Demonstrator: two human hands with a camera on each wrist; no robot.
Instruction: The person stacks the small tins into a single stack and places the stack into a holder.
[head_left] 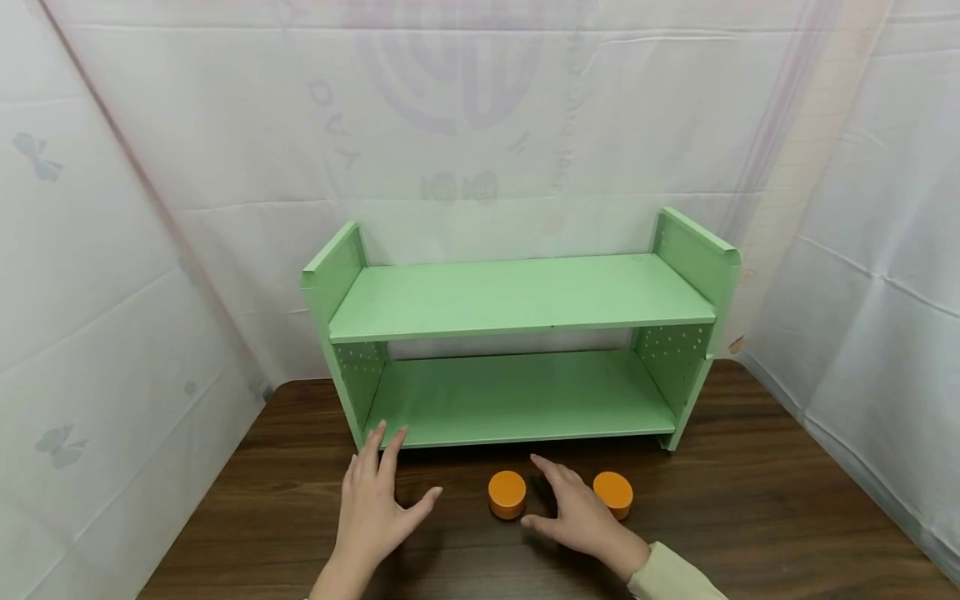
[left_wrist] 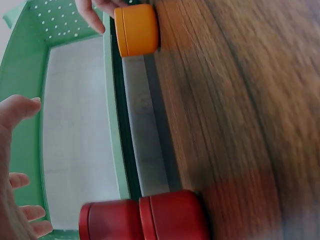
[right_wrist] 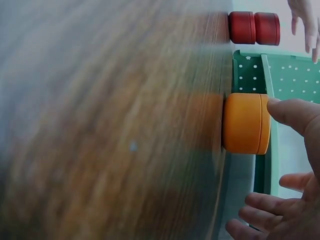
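Note:
My left hand (head_left: pixel 373 510) hovers with spread fingers before the left end of a green two-tier shelf (head_left: pixel 510 296). In the left wrist view, two red round tins (left_wrist: pixel 175 215), one on top of the other, stand near that hand; the head view does not show them. My right hand (head_left: pixel 581 510) has its fingers extended between two orange round tins. The left orange tin (head_left: pixel 507 495) is near its thumb and fingertips; the right orange tin (head_left: pixel 613 493) is partly hidden behind the hand. In the right wrist view, the thumb is close to an orange tin (right_wrist: pixel 245 123); contact is unclear.
The shelf stands on a dark wooden table (head_left: pixel 765 508), near its back edge. Perforated side panels (head_left: pixel 675 350) close the shelf's ends. White printed cloth (head_left: pixel 480 125) hangs behind and on both sides.

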